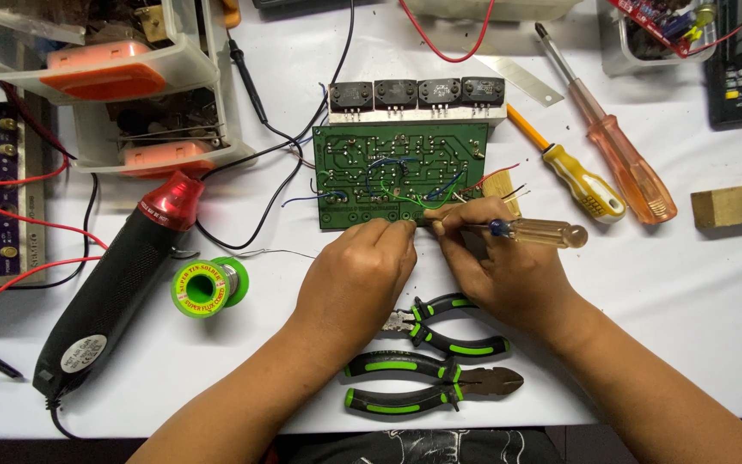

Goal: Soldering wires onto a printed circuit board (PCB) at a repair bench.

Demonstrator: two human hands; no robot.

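We list, left to right: black hot-air gun (113, 288); green solder spool (208, 288); our left hand (362, 275), fingers curled narrow against the lower edge of the green circuit board (401, 172), mid-table; two green-handled pliers (435, 357) below; our right hand (500, 266), fingers closed on a clear-handled screwdriver (534, 230) at the same edge.

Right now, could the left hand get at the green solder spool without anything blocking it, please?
Probably yes: the left hand rests at the circuit board edge, and only bare table and a thin solder strand separate it from the solder spool.
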